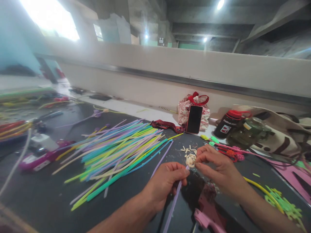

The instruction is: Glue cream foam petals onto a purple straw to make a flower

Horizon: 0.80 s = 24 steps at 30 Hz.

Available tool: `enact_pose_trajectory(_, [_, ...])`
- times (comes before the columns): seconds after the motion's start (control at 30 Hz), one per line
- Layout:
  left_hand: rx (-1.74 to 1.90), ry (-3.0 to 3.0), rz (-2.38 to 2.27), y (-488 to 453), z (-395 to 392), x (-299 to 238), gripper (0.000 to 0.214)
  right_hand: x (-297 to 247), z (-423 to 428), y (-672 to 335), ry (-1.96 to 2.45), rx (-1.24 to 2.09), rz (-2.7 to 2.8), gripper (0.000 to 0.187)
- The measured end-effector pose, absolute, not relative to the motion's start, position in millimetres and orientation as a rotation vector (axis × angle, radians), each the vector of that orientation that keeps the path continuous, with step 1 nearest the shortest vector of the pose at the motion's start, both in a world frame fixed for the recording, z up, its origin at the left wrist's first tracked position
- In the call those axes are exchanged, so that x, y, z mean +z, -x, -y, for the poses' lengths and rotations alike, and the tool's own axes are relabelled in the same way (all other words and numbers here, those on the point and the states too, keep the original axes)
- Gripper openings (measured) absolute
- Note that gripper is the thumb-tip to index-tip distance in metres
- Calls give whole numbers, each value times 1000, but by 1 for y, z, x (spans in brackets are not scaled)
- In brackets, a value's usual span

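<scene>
My left hand is closed around a long light purple stem, which looks like a pipe cleaner and slants down toward me. At its top sits a cream flower-like head built of small short pieces. The fingers of my right hand pinch at the right side of this head; any small piece between them is hidden. Just behind, several loose cream cut pieces lie on the dark tabletop. A pink tool, perhaps a glue gun, lies below my hands, partly out of view.
Many coloured stems are spread to the left, beside a purple glue gun. Behind my hands stand a phone, a patterned bag, a black bottle and a greenish jar. Green cut pieces lie at right.
</scene>
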<state>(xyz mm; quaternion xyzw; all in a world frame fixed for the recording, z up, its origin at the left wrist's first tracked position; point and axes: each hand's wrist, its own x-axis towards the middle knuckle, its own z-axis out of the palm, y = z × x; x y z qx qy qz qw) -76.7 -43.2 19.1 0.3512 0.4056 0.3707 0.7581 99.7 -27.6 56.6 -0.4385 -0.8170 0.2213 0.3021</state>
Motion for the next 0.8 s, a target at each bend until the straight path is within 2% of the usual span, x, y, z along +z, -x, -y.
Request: enact_pose_trajectory(0.8, [789,-716,-876,77,43,21,20,52,29,-95,1123,376,2155,12])
